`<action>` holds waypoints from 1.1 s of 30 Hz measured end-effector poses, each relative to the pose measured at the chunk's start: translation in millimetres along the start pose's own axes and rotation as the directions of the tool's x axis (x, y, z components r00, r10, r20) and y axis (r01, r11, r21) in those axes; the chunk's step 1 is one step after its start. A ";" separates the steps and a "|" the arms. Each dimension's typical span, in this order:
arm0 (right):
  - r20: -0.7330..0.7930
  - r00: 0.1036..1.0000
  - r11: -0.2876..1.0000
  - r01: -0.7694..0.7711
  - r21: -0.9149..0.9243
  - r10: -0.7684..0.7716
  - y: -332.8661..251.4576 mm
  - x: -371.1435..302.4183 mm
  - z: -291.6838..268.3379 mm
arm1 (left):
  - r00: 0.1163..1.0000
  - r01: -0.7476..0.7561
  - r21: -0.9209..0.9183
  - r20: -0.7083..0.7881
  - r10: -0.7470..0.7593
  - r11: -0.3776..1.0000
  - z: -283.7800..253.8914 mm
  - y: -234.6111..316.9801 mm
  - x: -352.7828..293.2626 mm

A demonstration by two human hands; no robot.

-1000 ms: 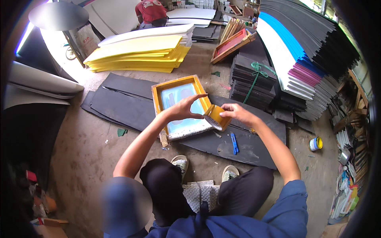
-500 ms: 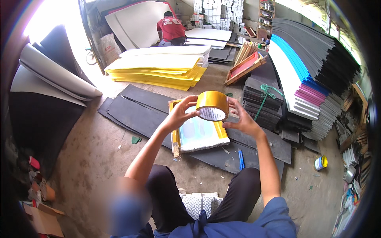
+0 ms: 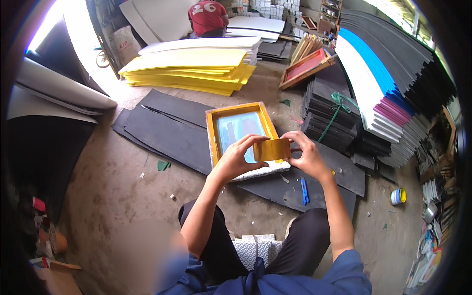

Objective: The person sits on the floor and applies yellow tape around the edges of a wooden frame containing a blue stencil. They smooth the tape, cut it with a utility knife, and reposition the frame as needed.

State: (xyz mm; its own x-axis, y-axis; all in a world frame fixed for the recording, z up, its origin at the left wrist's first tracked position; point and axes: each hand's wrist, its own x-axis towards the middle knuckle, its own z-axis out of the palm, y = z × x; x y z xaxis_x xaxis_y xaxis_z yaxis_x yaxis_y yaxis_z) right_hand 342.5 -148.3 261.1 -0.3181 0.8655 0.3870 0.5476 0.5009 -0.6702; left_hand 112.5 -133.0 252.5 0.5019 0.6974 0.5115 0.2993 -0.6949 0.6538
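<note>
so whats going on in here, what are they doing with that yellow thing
A person sits on the floor and holds a roll of yellow tape in both hands, the left hand on one side and the right hand on the other. The roll is up in the air above a yellow-framed screen that lies on black sheets. A blue tool lies on the sheets near the right knee. Farther back, another person in a red shirt is beside a stack of yellow sheets.

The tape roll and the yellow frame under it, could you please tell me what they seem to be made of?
Tape roll: probably glossy plastic film, tan-yellow with a slight sheen; both hands hold it. Frame: looks like yellow-painted wood, with thick, straight bars around a pale blue, smooth panel, possibly stretched mesh.
</note>
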 end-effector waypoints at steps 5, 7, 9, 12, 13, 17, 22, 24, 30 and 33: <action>0.000 1.000 1.000 0.001 0.000 -0.001 14.8 2.7 5.3 | 0.999 -0.019 0.042 -0.033 0.021 0.999 4.3 -3.8 0.7; 0.015 1.000 0.999 -0.028 0.033 0.027 15.6 3.4 6.7 | 0.998 -0.044 0.021 -0.048 0.045 0.999 3.7 -8.4 -0.1; 0.044 0.998 0.996 -0.048 0.074 0.045 17.2 4.5 8.3 | 0.995 -0.057 -0.034 -0.084 0.054 0.998 2.5 -7.2 -0.8; 0.097 0.994 0.987 -0.068 0.144 0.055 23.9 5.3 13.5 | 0.999 0.047 -0.199 0.023 -0.043 0.979 -3.9 -18.0 -3.9; 0.115 0.992 0.985 -0.073 0.155 0.055 24.8 4.7 14.4 | 1.000 0.023 -0.231 0.003 -0.023 0.973 -2.6 -19.1 -3.5; 0.195 0.974 0.965 -0.154 0.213 0.112 27.0 3.8 18.0 | 0.997 0.074 -0.367 -0.007 -0.082 0.927 7.8 -29.6 -1.8; -0.015 1.000 0.967 -0.020 0.253 0.024 28.2 3.7 31.5 | 0.945 0.252 -0.484 -0.065 -0.321 0.838 32.8 -34.5 -6.3; -0.045 0.999 0.981 -0.008 0.193 0.017 16.6 7.2 37.1 | 0.917 0.301 -0.447 -0.105 -0.384 0.842 40.6 -33.6 -8.5; -0.001 0.990 0.988 -0.140 0.071 0.140 19.3 7.6 52.0 | 0.881 0.307 -0.341 -0.251 -0.401 0.888 55.3 -32.1 -8.0; -0.046 0.990 0.990 -0.132 -0.037 0.131 21.5 9.2 53.7 | 0.885 0.322 -0.283 -0.250 -0.393 0.904 57.4 -33.3 -8.0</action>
State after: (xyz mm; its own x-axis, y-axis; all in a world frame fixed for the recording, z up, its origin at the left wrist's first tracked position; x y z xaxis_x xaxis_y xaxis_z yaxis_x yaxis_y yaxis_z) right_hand 309.7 -129.6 216.2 -0.2078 0.9226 0.3249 0.6134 0.3816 -0.6914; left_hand 145.1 -125.5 194.6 0.1235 0.9341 0.3349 0.2022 -0.3541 0.9131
